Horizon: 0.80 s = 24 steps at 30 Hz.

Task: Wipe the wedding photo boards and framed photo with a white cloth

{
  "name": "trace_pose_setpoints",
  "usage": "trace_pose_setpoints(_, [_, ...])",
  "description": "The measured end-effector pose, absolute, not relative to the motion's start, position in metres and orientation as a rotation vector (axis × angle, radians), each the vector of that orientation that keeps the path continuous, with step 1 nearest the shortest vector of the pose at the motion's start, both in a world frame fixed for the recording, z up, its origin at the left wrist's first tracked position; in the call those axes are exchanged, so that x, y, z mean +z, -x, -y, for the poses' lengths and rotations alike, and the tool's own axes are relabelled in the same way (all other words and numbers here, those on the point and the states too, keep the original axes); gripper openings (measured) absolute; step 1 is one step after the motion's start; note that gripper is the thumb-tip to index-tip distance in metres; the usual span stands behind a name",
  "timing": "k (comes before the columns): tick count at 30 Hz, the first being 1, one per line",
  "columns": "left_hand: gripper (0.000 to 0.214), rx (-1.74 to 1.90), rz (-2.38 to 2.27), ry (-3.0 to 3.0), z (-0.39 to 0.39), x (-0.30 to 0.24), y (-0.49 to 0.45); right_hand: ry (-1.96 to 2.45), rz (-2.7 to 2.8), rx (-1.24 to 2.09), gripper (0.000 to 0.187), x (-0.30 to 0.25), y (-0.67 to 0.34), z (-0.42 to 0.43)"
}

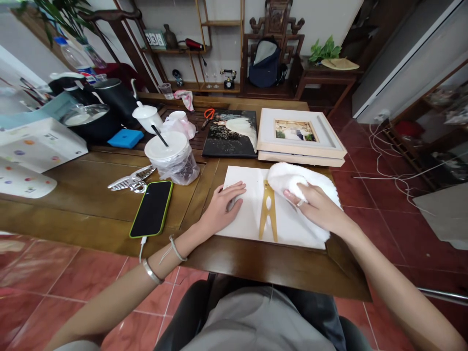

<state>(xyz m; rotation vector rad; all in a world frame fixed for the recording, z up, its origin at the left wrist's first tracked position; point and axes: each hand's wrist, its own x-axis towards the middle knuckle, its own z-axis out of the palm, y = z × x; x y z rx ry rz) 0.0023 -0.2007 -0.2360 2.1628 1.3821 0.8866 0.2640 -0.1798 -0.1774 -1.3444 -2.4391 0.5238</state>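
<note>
A flat white board [244, 222] lies near the table's front edge. On it is a gold, A-shaped figure [270, 212] with cut-out gaps. My left hand [224, 207] rests on the board's left side, fingers stretched out. Bunched in my right hand [314, 202] is a fluffy white cloth [288, 175], pressed on the board just right of the gold figure. The cloth covers the board's upper right part and touches the figure's top.
Behind the board lie a dark picture panel [230, 146] and stacked white frames [266, 134]. To the left are a phone [151, 209] on a cable, a lidded cup [171, 156], metal scissors [131, 179] and a blue block [126, 138]. The wooden table [256, 258] ends close before me.
</note>
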Motion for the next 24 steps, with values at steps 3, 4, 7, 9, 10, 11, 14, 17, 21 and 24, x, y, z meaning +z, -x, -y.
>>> trace_pose_setpoints(3, [0.028, 0.881, -1.381, -2.166, 0.201, -0.235, -0.002, 1.336, 2.361, 0.447, 0.027, -0.188, -0.255, 0.171])
trace_pose_setpoints(4, [0.028, 0.878, -1.382, -2.167, 0.200, -0.235, -0.002, 1.320, 2.370, 0.405, 0.025, -0.192, -0.253, 0.171])
trace_pose_setpoints(7, [0.028, 0.872, -1.386, -2.167, 0.201, -0.235, -0.003, 1.271, 2.473, 0.265, 0.017, -0.198, -0.247, 0.184])
trace_pose_setpoints(9, [0.028, 0.872, -1.388, -2.167, 0.201, -0.235, -0.003, 1.216, 2.574, 0.225, 0.016, -0.196, -0.244, 0.199])
trace_pose_setpoints(10, [0.028, 0.871, -1.387, -2.167, 0.201, -0.235, -0.003, 1.191, 2.620, 0.233, 0.017, -0.194, -0.244, 0.209])
trace_pose_setpoints(11, [0.028, 0.870, -1.388, -2.165, 0.201, -0.235, -0.003, 1.173, 2.659, 0.253, 0.019, -0.191, -0.243, 0.219])
trace_pose_setpoints(14, [0.029, 0.864, -1.388, -2.162, 0.202, -0.234, -0.003, 1.148, 2.749, 0.350, 0.021, -0.179, -0.244, 0.251])
trace_pose_setpoints(17, [0.029, 0.865, -1.389, -2.159, 0.202, -0.234, -0.003, 1.112, 2.794, 0.459, 0.020, -0.169, -0.249, 0.278])
trace_pose_setpoints(21, [0.029, 0.870, -1.388, -2.160, 0.202, -0.235, -0.002, 1.044, 2.821, 0.627, 0.020, -0.156, -0.259, 0.287])
trace_pose_setpoints(24, [0.029, 0.872, -1.385, -2.158, 0.201, -0.235, -0.002, 1.135, 2.757, 0.672, 0.015, -0.151, -0.264, 0.269])
